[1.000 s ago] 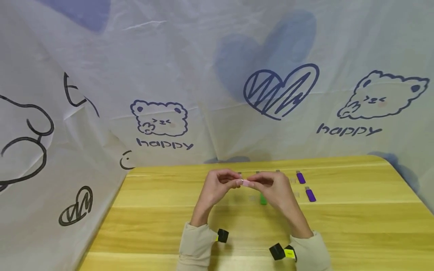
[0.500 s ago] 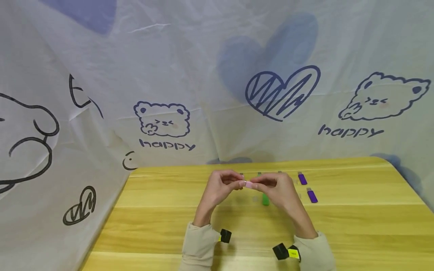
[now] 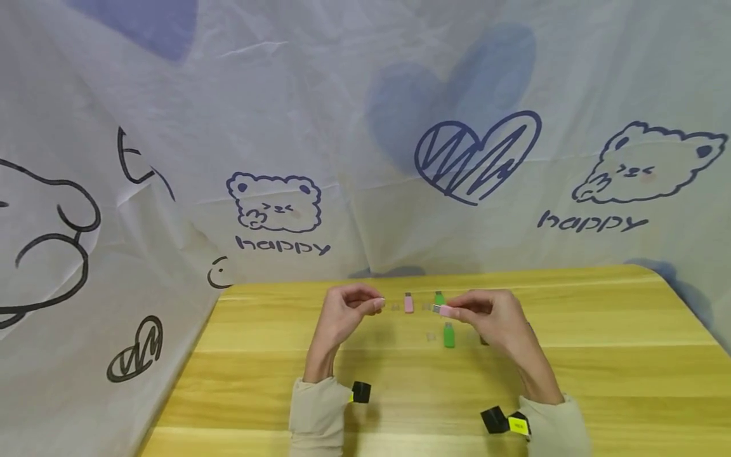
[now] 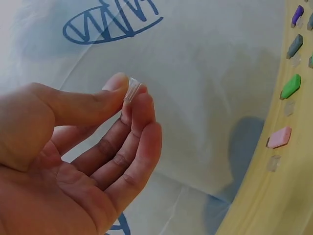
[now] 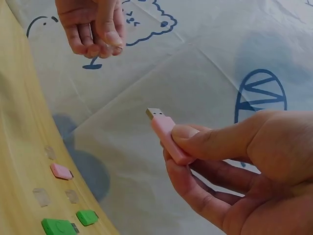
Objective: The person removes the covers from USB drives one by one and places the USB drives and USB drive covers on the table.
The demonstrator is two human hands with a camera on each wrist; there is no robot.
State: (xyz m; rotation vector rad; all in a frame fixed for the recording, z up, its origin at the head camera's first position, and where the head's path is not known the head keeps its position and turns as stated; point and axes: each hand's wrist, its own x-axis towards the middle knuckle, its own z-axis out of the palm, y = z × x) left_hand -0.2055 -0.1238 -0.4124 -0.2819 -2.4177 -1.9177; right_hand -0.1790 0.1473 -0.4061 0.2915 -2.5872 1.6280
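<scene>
My left hand [image 3: 344, 317] pinches a small clear plastic cap [image 4: 132, 90] between thumb and fingertips, raised above the table. Opposite it, my right hand [image 3: 498, 320] pinches a pink USB flash drive [image 5: 168, 139] by its body, and the bare metal plug points toward the left hand. The two hands are apart. Beneath them lie another pink USB flash drive [image 3: 408, 303] and a green one [image 3: 448, 336], each with a clear cap to its left. A second green drive [image 3: 439, 297] is partly covered by the right hand's drive.
The left wrist view also has a grey drive [image 4: 295, 46] and a purple drive [image 4: 297, 16] farther along the row. Loose clear caps [image 3: 431, 337] lie among the drives on the wooden table [image 3: 257, 368]. A printed cloth [image 3: 365, 216] hangs behind the table.
The hands were together at the pink drive and have now drawn apart, the left with the clear cap, the right with the drive. The right hand now covers the purple drives.
</scene>
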